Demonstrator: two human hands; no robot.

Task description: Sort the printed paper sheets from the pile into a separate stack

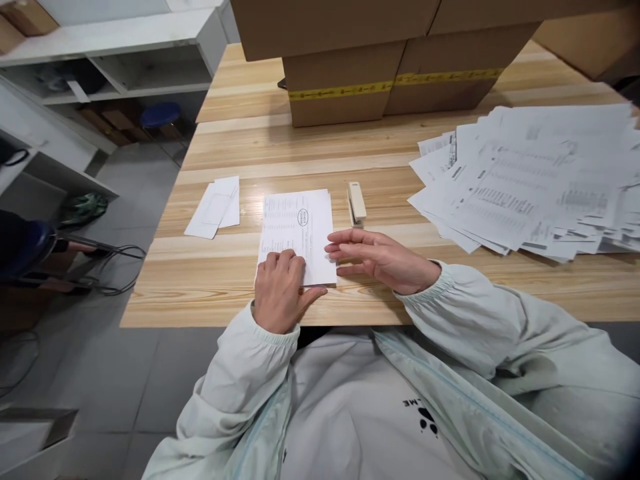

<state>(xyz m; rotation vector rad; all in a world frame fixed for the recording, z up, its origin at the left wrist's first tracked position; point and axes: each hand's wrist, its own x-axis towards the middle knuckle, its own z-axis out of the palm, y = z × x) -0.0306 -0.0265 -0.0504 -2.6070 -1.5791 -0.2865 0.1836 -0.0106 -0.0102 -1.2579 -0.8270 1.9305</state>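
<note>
A small stack of printed white paper, about booklet size, lies near the table's front edge, with an oval stamp-like mark on its top sheet. My left hand rests over its lower left corner, fingers slightly bent on the paper and thumb stretched along the bottom edge. At the right edge is my right hand, its fingers extended and spread, the tips at the paper's side; nothing is held in it. Just beyond that hand lies a cream stapler.
Two white slips lie to the left. A large, loose pile of printed sheets spreads over the right side. Cardboard boxes with yellow tape stand at the back. White shelving and a blue stool are beyond the table's left edge.
</note>
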